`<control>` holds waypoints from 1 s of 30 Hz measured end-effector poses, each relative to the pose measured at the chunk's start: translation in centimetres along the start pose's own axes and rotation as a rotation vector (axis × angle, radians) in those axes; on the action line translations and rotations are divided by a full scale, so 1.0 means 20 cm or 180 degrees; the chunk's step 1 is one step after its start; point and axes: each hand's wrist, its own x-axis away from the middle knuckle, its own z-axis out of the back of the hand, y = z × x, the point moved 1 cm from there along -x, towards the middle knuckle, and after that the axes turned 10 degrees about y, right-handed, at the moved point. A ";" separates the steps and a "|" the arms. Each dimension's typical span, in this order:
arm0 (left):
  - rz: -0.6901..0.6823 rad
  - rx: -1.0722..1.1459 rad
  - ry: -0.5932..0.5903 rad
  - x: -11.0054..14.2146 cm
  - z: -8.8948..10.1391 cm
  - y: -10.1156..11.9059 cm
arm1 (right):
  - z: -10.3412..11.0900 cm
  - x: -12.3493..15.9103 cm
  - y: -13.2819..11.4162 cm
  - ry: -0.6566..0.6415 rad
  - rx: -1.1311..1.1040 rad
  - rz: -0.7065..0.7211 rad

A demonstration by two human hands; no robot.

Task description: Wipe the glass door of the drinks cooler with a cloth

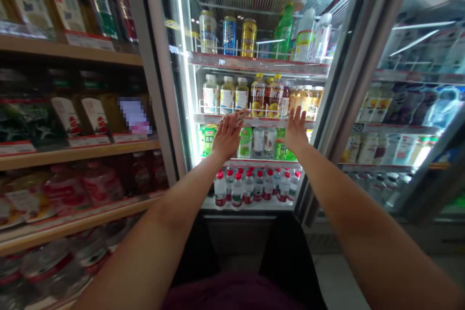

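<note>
Both of my arms reach into a lit drinks cooler. My left hand (228,136) is stretched out, back upward, at the edge of the middle shelf (265,121), below bottles with white caps (227,93). Its fingertips blend with a tan patch that I cannot make out. My right hand (297,131) is raised with its fingers apart, in front of amber bottles (303,99); whether it touches them is unclear. Between the hands stand brown bottles with yellow caps (258,96). Under them are green packs (245,142) and pale cans (269,141).
Red-capped water bottles (248,188) fill the cooler's bottom. Cans (229,35) and a green bottle (286,24) stand on a higher shelf. A metal door frame (341,82) borders the right side. Wooden shelves (72,152) of juice bottles stand at the left.
</note>
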 end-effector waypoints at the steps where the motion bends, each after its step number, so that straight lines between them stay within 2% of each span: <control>1: 0.0053 0.0008 0.0031 0.01 -0.01 0.02 | 0.00 0.00 -0.01 -0.0037 0.0015 -0.0059; 5: -0.0047 0.0039 -0.0167 0.02 -0.01 0.11 | 0.02 0.02 -0.04 -0.0062 0.0150 -0.0098; 8: -0.0285 0.0076 -0.0351 -0.04 0.02 0.14 | 0.04 0.03 -0.05 -0.0109 0.0205 -0.0066; 12: -0.0144 0.0084 -0.0175 -0.14 0.06 0.14 | 0.05 0.03 -0.06 -0.0111 0.0083 -0.0166; 15: -0.0016 0.0094 -0.0172 -0.11 0.05 0.18 | 0.05 0.05 -0.07 0.0010 -0.0027 -0.0127; 18: -0.0220 0.0162 -0.0398 -0.06 0.03 0.20 | 0.05 0.07 -0.08 0.0045 0.0071 -0.0107; 20: -0.0335 0.0180 -0.0454 -0.08 0.04 0.19 | 0.07 0.08 -0.09 -0.0007 0.0140 -0.0144; 25: -0.0035 0.0049 -0.0164 -0.17 0.06 0.16 | 0.09 0.07 -0.09 -0.0144 0.0180 -0.0158; 27: 0.0073 0.0035 -0.0163 -0.14 0.05 0.17 | 0.08 0.06 -0.09 -0.0141 0.0150 -0.0172; 30: -0.0139 0.0137 -0.0393 -0.06 0.05 0.19 | 0.06 0.06 -0.07 -0.0035 0.0062 -0.0095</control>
